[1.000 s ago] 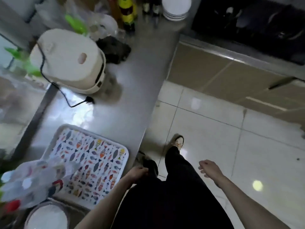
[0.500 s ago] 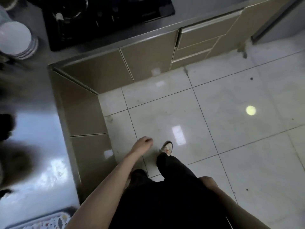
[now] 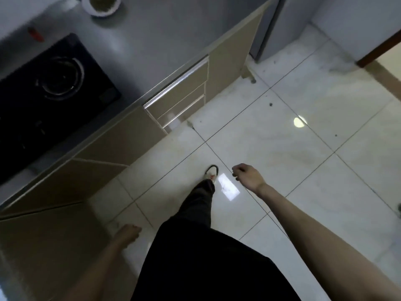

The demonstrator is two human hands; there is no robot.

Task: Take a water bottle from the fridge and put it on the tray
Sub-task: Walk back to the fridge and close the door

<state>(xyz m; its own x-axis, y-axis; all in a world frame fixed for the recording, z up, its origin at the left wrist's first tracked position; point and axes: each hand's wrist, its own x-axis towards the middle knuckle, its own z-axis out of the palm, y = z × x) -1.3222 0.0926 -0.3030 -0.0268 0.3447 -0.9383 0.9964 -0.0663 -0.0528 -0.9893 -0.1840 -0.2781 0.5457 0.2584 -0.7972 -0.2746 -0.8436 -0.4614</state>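
Observation:
No water bottle and no tray are in view. A tall grey appliance [image 3: 280,25], probably the fridge, stands at the top right, past the end of the cabinets. My right hand [image 3: 247,175] hangs over the floor tiles ahead of me, fingers curled in and holding nothing. My left hand [image 3: 128,232] is low at my left side beside the cabinet front, blurred, with loose fingers and nothing in it. My dark trouser leg and one shoe [image 3: 211,173] step forward between the hands.
A grey counter [image 3: 152,35] with a black gas hob [image 3: 50,88] runs along the left, and a white bowl [image 3: 101,4] sits at its far end. Beige cabinet doors and drawers [image 3: 180,94] face the white tiled floor [image 3: 293,159]. A brown door frame [image 3: 377,51] is at the right.
The view has swung right, away from the counter with the tray, towards the hob and the grey appliance. My right hand has swung forward and my left hand has dropped back.

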